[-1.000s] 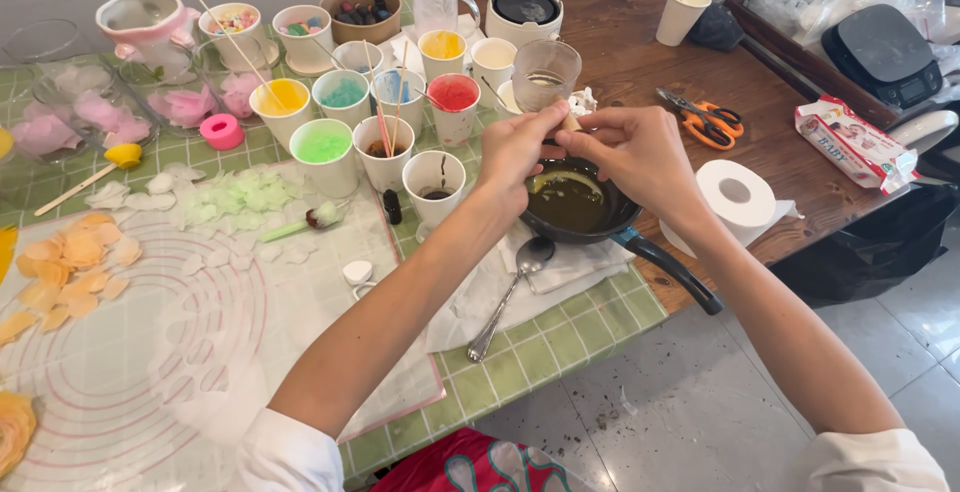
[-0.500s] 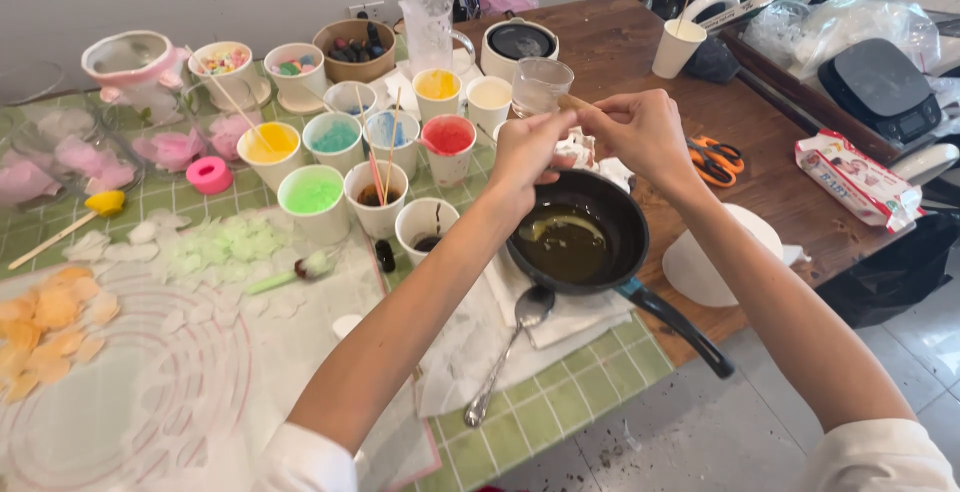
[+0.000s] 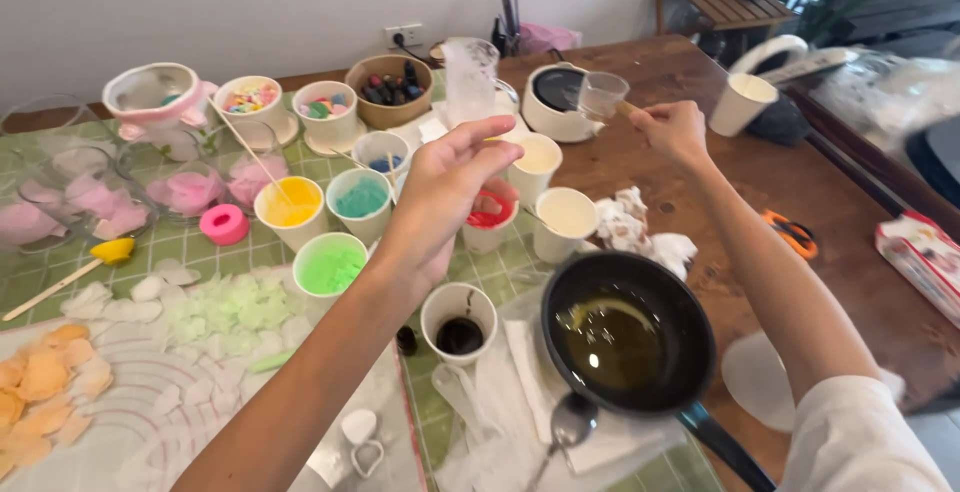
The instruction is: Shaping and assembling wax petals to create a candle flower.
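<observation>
left hand is raised over the middle of the bench, fingers pinched narrow at the tips above the red-dye cup; cannot tell if anything sits in the pinch. right hand is further out, closed on a thin stick-like handle next to a clear plastic cup, which hangs tilted just in front of the white pot with dark lid (cup and hand look joined by that handle, contact point is too small to confirm). below the right forearm: black frying pan with a pool of dark olive liquid, resting on white paper towel; metal spoon lies just beside the pan's near rim. small paper cup with dark liquid stands left of the pan, near the left wrist. cups of yellow, teal and green wax cluster to the left; two cream-filled cups stand behind the pan. crumpled tissue sits between those cups and the right arm. far left: pale green flakes, orange flakes on a silicone mat, pink ring. orange-handled scissors lie on bare wood to the right, well apart from both hands.
</observation>
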